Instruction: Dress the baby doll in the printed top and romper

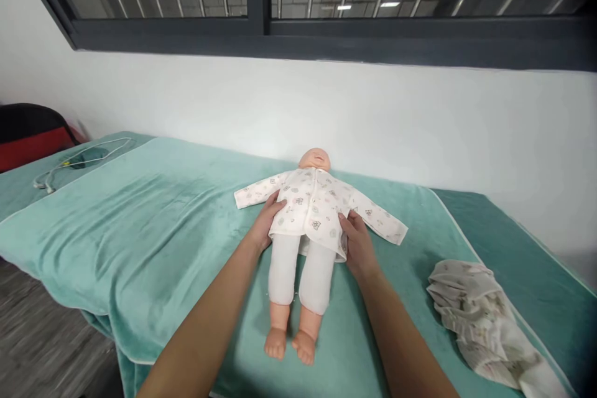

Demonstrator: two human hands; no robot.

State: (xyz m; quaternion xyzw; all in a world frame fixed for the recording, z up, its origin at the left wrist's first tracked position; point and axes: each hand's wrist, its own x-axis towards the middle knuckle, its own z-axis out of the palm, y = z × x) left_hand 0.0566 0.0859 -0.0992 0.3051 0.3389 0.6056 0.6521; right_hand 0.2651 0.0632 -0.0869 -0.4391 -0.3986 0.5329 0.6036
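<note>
A baby doll (pixel 284 267) lies on its back, head toward the wall and bare feet toward me. It wears a white long-sleeved baby shirt (pixel 310 199) with small printed pictures, closed down the front, its sleeves stretched out to both sides. White fabric covers its upper legs. My left hand (pixel 267 219) grips the left edge of the shirt at the doll's waist, thumb on top. At the right edge, a little lower, my right hand (pixel 358 242) holds the shirt the same way. The fingertips under the cloth are partly hidden.
A green blanket (pixel 153 217) covers the bed, with folds at the left. Crumpled printed white clothing (pixel 485 317) lies at the right. A white cord (pixel 93 158) rests at the far left near a red and black object (pixel 35 137). Behind stands a white wall (pixel 209 106) under a window.
</note>
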